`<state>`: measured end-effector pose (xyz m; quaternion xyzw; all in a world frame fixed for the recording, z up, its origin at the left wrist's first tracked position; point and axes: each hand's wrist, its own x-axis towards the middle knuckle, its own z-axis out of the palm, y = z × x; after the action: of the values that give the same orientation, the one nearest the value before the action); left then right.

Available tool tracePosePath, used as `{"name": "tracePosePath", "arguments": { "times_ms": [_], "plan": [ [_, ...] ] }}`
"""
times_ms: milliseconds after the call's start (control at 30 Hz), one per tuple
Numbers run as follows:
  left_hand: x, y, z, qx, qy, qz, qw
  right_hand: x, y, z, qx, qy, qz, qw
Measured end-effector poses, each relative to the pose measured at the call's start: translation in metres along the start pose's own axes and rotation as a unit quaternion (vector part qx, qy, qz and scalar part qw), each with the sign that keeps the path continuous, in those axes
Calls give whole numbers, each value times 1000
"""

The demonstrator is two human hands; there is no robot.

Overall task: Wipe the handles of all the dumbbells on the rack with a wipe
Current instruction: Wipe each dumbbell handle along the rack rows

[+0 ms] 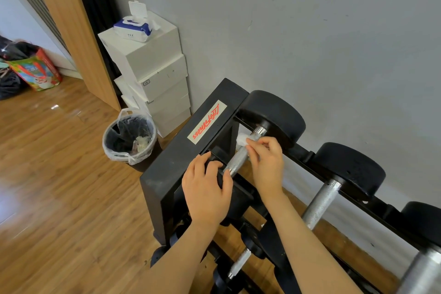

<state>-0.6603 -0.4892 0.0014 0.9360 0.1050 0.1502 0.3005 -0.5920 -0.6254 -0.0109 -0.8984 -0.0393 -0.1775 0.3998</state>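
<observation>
A lined bin (130,137) left of the rack (191,141) holds crumpled white scraps, probably used wipes. An open wipe pack (133,27) tops stacked white boxes (152,67) beside the wall. The right hand (266,162) pinches a wipe (242,139) against the end dumbbell's handle (238,157), which runs front to back. The left hand (206,186) curls over the near weight.

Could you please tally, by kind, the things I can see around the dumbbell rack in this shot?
Dumbbells with a visible handle: 4
White boxes, stacked: 4
Wipe packs: 1
Wipes in hand: 1
Lined bins: 1
Shopping bags: 1
Total: 12
</observation>
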Motion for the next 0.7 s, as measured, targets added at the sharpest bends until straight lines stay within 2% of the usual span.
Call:
{"name": "tracePosePath", "arguments": {
  "times_ms": [200,333,500,700],
  "plan": [
    [0,0,0,4,2,2,1000,-18,1,5,-6,13,-9,1000],
    [1,1,0,10,-2,2,1000,-10,-4,6,46,50,62,996],
    [1,1,0,7,0,2,1000,-28,-9,10,72,30,57,995],
    [1,0,2,10,-9,-3,1000,-15,-8,7,128,80,118,982]
  ]
}}
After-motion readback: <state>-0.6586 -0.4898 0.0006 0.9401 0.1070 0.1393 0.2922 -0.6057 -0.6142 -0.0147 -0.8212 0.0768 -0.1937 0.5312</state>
